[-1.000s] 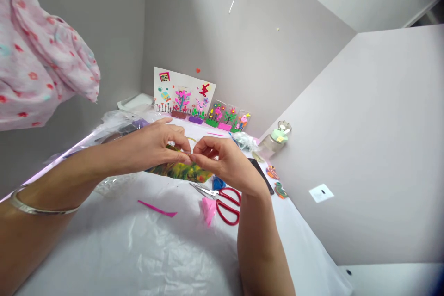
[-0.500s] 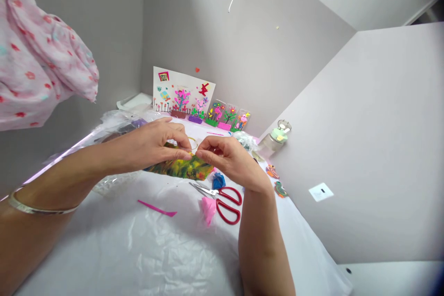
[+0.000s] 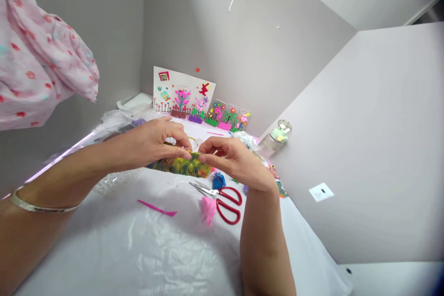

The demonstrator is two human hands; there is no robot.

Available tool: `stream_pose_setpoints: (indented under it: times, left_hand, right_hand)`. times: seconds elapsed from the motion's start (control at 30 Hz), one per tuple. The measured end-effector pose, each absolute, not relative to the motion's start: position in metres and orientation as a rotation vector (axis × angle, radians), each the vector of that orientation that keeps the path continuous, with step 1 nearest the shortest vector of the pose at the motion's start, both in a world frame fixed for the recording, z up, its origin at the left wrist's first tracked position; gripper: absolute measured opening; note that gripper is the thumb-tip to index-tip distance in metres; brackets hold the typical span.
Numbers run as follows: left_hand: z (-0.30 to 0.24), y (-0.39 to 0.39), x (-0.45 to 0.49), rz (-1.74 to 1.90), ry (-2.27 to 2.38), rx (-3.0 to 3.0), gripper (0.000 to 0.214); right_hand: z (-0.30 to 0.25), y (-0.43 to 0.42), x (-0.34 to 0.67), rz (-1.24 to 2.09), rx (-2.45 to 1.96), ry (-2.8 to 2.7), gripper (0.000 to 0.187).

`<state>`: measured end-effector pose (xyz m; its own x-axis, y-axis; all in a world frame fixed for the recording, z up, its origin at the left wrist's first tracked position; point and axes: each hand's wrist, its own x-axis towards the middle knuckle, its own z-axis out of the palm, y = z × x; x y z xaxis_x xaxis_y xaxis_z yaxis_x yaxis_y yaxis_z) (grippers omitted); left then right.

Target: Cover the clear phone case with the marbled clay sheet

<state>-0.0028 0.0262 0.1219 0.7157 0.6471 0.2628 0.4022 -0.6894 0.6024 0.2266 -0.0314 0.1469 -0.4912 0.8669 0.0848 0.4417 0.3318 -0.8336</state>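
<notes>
My left hand (image 3: 156,143) and my right hand (image 3: 232,159) meet above the table, fingertips pinched together on a long multicoloured strip (image 3: 182,166) of green, yellow and orange material. The strip hangs between both hands, a little above the white sheet (image 3: 145,245). A thin pale thread or wire shows at my right fingertips. A silver bangle (image 3: 34,206) circles my left wrist.
Red-handled scissors (image 3: 222,199) lie below my right hand, beside a pink scrap (image 3: 208,208) and a blue lump (image 3: 218,180). A pink sliver (image 3: 157,209) lies on the sheet. Decorated cards (image 3: 183,95) lean on the back wall. A small bottle (image 3: 277,138) stands right. Pink cloth (image 3: 41,69) hangs at left.
The coloured strip has tilted up and bunched tighter between my fingers. My right hand shifted slightly right and its fingers re-pinched. The left hand barely moved.
</notes>
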Motion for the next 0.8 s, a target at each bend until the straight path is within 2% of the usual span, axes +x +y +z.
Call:
stream_pose_setpoints:
  times: [0.17,0.33,0.57,0.73,0.8]
  left_hand:
    - [0.1235,0.021,-0.0004,0.637,0.818,2.405,0.023]
    - [0.1292,0.0179,-0.0008,0.674,0.823,2.432,0.028]
    - [0.1289,0.0196,0.0001,0.646,0.827,2.475,0.03]
    - [0.1283,0.021,-0.0006,0.653,0.835,2.446,0.028]
    - [0.1276,0.0218,-0.0006,0.67,0.845,2.421,0.028]
  right_hand:
    - [0.146,-0.0291,0.2235,0.973,-1.13,-2.062,0.016]
    - [0.1519,-0.0294,0.2247,0.907,-1.099,-2.156,0.035]
    - [0.1471,-0.0276,0.2264,0.99,-1.146,-2.116,0.022]
    - [0.1498,-0.0286,0.2273,0.934,-1.121,-2.167,0.033]
    - [0.15,-0.0289,0.2277,0.947,-1.137,-2.161,0.032]
